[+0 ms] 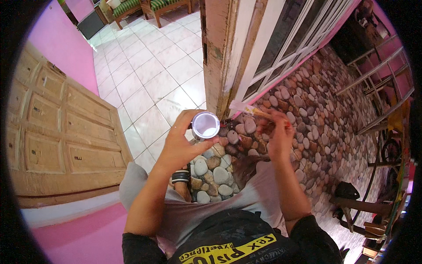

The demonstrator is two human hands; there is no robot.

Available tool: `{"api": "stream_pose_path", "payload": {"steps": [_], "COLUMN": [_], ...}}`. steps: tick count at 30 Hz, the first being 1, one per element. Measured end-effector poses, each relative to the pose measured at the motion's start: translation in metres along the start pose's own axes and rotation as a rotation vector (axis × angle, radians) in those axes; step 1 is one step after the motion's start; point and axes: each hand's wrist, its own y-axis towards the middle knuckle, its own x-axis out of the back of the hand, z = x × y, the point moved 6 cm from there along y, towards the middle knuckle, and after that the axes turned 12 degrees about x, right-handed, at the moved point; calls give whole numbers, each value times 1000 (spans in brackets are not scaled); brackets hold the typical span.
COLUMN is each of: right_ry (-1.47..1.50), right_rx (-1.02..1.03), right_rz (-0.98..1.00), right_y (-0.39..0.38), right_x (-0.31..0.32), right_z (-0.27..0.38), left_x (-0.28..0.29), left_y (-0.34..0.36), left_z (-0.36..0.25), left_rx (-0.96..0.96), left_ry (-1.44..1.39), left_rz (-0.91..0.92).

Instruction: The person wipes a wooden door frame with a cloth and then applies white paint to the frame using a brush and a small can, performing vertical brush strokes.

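My left hand (178,143) is wrapped round a small open can (205,125), held upright with its mouth facing up. White shows inside the can, which looks like paint. In my right hand (279,136) is a paintbrush (257,111), gripped by its handle. Its pale bristles point left, close to the foot of a worn wooden door frame (218,57). A gap separates the brush from the can. Whether the bristles touch the frame I cannot tell.
An opened panelled wooden door (74,132) stands at the left. White tiled floor (154,83) runs behind the doorway; pebbled paving (323,132) spreads to the right. White window bars (281,57) adjoin the frame. Metal railings (373,66) and a wooden bench (360,207) stand far right.
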Motion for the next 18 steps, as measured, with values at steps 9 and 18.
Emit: {"api": "stream_pose_path", "payload": {"steps": [9,18], "right_ry": [-79,-43], "right_rx": [3,229], "right_rz": [62,73], "right_y": [8,1], "right_x": [-16,-60], "right_z": [-78,-1], "left_x": [21,25], "left_y": [-1,-12], "left_z": [-6,-2], "left_rx": [21,37], "left_ry": [-69,-39], "left_rz": [-96,-114]}}
